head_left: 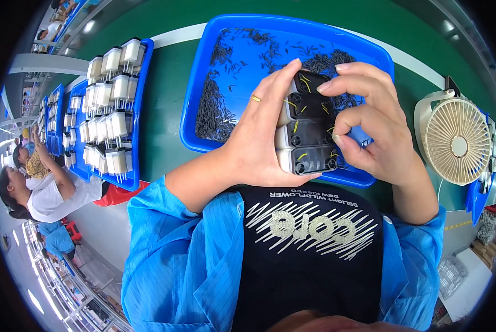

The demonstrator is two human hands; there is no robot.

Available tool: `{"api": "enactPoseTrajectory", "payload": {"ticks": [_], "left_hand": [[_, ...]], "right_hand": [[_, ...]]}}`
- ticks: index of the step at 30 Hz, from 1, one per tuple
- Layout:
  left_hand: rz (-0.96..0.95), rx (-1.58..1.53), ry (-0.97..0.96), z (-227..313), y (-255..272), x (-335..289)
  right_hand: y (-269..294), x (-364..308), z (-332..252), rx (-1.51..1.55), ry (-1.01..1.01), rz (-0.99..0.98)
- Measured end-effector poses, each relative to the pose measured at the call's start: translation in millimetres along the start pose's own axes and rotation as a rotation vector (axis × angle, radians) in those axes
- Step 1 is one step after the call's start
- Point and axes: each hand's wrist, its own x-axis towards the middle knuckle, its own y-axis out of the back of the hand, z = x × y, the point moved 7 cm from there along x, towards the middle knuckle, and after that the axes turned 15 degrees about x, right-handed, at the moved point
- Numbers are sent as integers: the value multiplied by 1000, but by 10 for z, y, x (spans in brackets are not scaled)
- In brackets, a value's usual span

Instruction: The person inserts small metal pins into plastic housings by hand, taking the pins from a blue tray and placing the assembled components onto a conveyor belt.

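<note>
Left hand clasps black-and-white blocks; right hand curls alongside, grip unclear. Fan to their right; beyond, blue bin scattered with black pieces.

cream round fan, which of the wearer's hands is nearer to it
Right. The right hand is left of the fan; the left hand is farther left, holding the black-topped white blocks.
</note>
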Motion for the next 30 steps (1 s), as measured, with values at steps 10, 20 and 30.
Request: {"api": "enactPoseTrajectory", "payload": {"ticks": [10, 20, 30], "left_hand": [[46, 157, -67, 52, 46, 30], [41, 142, -65, 65, 37, 20], [14, 111, -50, 69, -33, 20]], "right_hand": [[-11, 6, -4, -39, -4, -8], [-17, -7, 6, -5, 24, -3], [-52, -11, -15, -35, -20, -79]]}}
